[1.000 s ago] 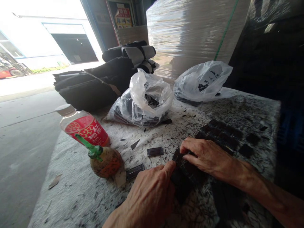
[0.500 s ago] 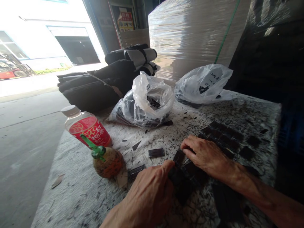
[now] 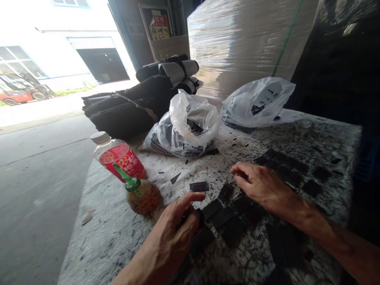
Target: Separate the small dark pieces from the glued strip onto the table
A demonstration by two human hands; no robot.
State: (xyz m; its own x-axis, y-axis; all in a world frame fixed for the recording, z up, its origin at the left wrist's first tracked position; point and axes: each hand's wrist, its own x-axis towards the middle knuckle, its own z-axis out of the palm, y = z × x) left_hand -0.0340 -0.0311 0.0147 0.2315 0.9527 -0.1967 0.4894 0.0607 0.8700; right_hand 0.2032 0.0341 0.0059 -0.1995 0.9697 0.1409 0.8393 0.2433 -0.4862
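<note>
A second ago both hands pressed together on 1 dark stack; since then they have drawn apart and the black pieces (image 3: 221, 215) lie fanned out across the gap. The left hand (image 3: 172, 233) has slid back toward the body and the right hand (image 3: 263, 188) has moved away to the far side, while the bottles and bags keep their places.

Well beyond the fingers stands 1 shrink-wrapped pallet stack (image 3: 237, 43), and to its left lies 1 heap of dark folded sheets with rolls on top (image 3: 139, 103). The counter (image 3: 113, 237), speckled with black offcuts, carries everything else. On it, past the fingertips, sit 2 clear plastic bags: the bag holding black parts (image 3: 187, 126) straight ahead of the left fingers, the second bag (image 3: 258, 103) ahead of the right fingers.

Left of the left fingers lie 2 bottles: 1 red-labelled drink bottle (image 3: 118, 160) and, touching it, 1 round orange bottle with a green spout (image 3: 142, 196).

The left fingers are curled, thumb stretched out, closed around 1 small black piece at their tips. The right fingers lie nearly flat and slightly bent on the counter, tips touching 1 black piece; whether they grip it I cannot tell. About 5 fanned black pieces lie between the 2 hands, 1 ridged piece (image 3: 199, 186) just beyond the left thumb, and a row of dark tiles (image 3: 285, 166) just past the right knuckles.
</note>
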